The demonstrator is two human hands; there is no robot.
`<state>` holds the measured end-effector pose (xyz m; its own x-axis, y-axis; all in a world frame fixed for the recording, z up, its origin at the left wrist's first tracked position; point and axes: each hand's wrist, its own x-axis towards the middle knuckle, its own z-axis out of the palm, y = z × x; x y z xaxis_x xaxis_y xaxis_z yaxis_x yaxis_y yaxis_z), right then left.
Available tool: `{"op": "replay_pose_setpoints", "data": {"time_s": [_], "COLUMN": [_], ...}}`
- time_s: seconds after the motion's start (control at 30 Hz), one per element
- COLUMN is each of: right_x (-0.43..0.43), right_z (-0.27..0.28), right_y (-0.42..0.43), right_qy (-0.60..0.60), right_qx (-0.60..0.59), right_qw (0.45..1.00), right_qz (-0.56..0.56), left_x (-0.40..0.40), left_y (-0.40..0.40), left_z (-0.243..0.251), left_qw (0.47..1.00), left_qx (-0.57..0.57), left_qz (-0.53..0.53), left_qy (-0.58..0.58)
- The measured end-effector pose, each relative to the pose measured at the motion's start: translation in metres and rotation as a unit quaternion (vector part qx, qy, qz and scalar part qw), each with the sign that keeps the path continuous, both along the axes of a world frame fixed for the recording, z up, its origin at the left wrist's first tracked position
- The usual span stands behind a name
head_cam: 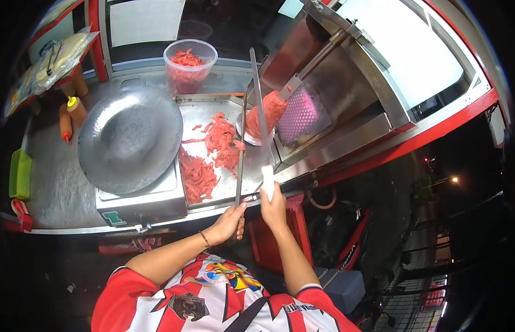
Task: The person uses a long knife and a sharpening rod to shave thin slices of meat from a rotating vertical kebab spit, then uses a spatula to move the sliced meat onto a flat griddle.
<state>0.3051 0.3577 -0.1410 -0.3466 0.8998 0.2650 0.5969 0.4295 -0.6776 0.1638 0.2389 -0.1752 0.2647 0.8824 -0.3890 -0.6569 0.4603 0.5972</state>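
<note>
My right hand [275, 206] grips the white handle of a long slicing knife [259, 95]. Its blade points away from me and crosses in front of the red meat cone [263, 116] on the vertical spit. In my left hand [228, 224] is the near end of a long, thin metal utensil [240, 170]; its exact kind is unclear. That utensil lies over the steel tray [199, 145], left of the knife and roughly alongside it. Shaved red meat [220, 141] is spread in the tray, with another pile [197, 176] nearer me. A round metal plate [252, 140] sits under the cone.
Right of the cone glows a perforated burner [299, 116] inside a steel housing [357, 79]. A large, dark, round pan [131, 139] covers the stove [141, 203] at left. Behind the tray stands a clear plastic tub [190, 70] of red meat. Sauce bottles [77, 110] are farther left.
</note>
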Motion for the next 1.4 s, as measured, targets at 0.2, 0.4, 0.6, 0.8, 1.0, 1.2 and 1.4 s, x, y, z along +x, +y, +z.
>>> {"op": "replay_pose_setpoints", "data": {"time_s": [0.2, 0.4, 0.6, 0.8, 1.0, 1.2, 1.4], "right_x": [0.030, 0.027, 0.092, 0.038, -0.012, 0.054, 0.030], "right_z": [-0.053, -0.031, -0.022, 0.022, 0.003, -0.053, -0.007], "right_y": [-0.019, -0.015, -0.043, -0.029, 0.025, -0.034, -0.011], "right_qy": [-0.011, -0.039, -0.107, -0.063, -0.002, -0.025, -0.074], "right_qx": [-0.028, -0.041, -0.049, -0.041, 0.003, -0.015, -0.040], "right_qw": [0.999, 0.998, 0.993, 0.997, 1.000, 1.000, 0.996], "right_qz": [-0.011, 0.010, 0.003, 0.021, 0.007, 0.009, 0.007], "left_x": [-0.005, 0.000, -0.018, -0.006, 0.011, 0.012, -0.003], "left_y": [0.016, 0.023, 0.032, 0.022, 0.017, 0.029, 0.031], "left_z": [0.008, -0.003, 0.017, 0.004, 0.008, -0.001, 0.008], "left_qw": [0.998, 0.995, 0.996, 0.999, 0.999, 0.997, 0.999], "left_qx": [0.014, 0.042, -0.025, -0.010, 0.011, 0.024, -0.016], "left_qz": [0.008, 0.023, 0.023, 0.030, 0.024, 0.040, 0.041], "left_qy": [0.060, 0.083, -0.082, -0.031, 0.040, 0.065, -0.024]}}
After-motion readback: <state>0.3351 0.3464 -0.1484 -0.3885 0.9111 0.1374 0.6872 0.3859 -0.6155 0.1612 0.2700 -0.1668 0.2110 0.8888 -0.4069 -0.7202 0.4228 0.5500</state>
